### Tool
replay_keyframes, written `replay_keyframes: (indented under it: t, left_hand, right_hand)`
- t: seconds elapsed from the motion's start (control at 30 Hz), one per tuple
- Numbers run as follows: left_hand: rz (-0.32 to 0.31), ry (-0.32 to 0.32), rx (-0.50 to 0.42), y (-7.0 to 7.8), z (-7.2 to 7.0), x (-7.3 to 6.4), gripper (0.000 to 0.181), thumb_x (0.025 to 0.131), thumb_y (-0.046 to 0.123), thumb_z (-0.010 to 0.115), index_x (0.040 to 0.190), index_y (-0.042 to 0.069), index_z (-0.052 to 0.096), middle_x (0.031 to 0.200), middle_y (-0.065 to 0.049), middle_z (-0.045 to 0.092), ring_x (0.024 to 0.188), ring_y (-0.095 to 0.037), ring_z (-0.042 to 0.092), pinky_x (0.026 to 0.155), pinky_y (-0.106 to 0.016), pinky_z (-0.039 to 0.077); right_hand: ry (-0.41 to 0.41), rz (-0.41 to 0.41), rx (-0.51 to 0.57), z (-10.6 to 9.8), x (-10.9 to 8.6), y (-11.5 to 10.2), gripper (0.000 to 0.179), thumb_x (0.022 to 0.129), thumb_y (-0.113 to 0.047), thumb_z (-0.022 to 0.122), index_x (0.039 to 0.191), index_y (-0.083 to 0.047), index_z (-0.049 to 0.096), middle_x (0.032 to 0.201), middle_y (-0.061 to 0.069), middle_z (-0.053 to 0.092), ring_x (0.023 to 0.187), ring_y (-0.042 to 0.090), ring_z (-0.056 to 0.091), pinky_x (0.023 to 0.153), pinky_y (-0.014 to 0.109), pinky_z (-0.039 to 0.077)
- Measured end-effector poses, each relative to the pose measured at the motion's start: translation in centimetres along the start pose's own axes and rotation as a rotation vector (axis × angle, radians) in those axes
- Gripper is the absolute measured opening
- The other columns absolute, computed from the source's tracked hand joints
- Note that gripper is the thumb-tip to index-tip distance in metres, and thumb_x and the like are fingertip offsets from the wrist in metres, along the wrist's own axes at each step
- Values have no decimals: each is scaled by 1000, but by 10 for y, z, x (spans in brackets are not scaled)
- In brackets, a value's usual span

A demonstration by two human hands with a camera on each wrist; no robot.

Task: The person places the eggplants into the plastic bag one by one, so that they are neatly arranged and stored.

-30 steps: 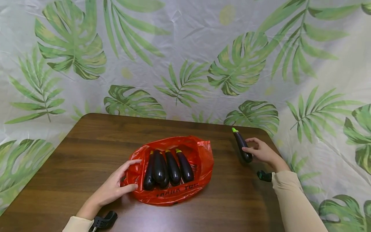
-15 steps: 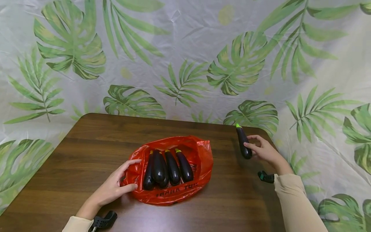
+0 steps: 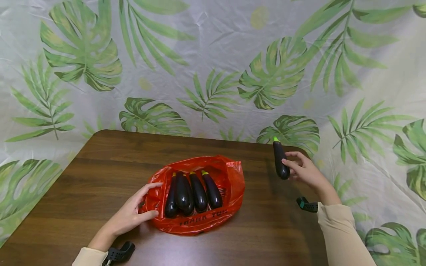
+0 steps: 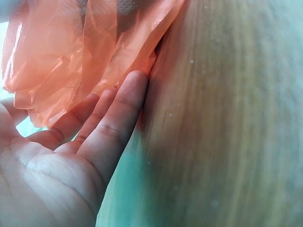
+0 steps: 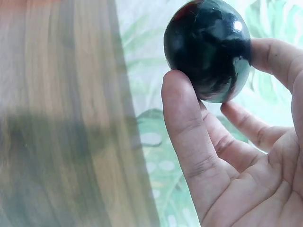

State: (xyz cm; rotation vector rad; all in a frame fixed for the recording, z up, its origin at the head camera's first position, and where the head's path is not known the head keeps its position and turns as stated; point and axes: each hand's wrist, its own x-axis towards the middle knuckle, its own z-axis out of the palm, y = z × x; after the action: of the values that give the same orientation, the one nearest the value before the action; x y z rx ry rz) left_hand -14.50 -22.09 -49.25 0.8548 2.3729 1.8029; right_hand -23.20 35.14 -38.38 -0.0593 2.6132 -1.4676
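Note:
My right hand [image 3: 306,173] grips a dark purple eggplant [image 3: 279,157] near its rounded lower end, with the green stem pointing up and away. In the right wrist view, thumb and fingers ring the shiny round end of the eggplant [image 5: 208,52]. It appears raised off the table, its shadow falling below. A red plastic bag [image 3: 237,186] lies with its mouth open at the middle, with several eggplants [image 3: 199,194] side by side inside. At the bag's left side rests my left hand [image 3: 128,214]; in the left wrist view its nearly straight fingers [image 4: 116,116] touch the crinkled plastic.
The brown wooden table [image 3: 110,166] spans the space under both hands. A leaf-printed curtain [image 3: 213,55] hangs behind it and along the right side. Black wrist devices [image 3: 121,253] sit at both wrists.
My right hand has lifted the eggplant up and slightly away, tilting it more upright. My left hand and the bag have stayed in place.

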Motion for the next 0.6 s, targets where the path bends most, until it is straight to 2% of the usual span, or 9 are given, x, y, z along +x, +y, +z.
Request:
replay_keyframes:
  t: [0.3,0.5,0.6]
  left_hand:
    - [-6,-3,-3,1,0,0,69,94,8,74,156,2,43,146,-28,55,122,-13,66,91,-30,62]
    - [8,0,5,0,0,0,69,94,7,75,155,1,43,145,-28,56,121,-15,67,92,-30,62]
    - [14,2,7,0,0,0,69,94,5,75,155,1,43,145,-28,55,121,-15,67,92,-29,61]
  right_hand:
    - [40,-10,6,4,-6,-17,71,111,-43,57,163,-3,30,135,24,62,88,10,75,75,34,64]
    - [31,-8,34,6,-11,-30,73,111,-44,57,164,-3,29,129,14,63,89,10,75,77,33,65]
    - [20,-11,44,7,-13,-36,73,111,-44,57,164,-4,27,135,20,59,91,10,75,78,31,65]
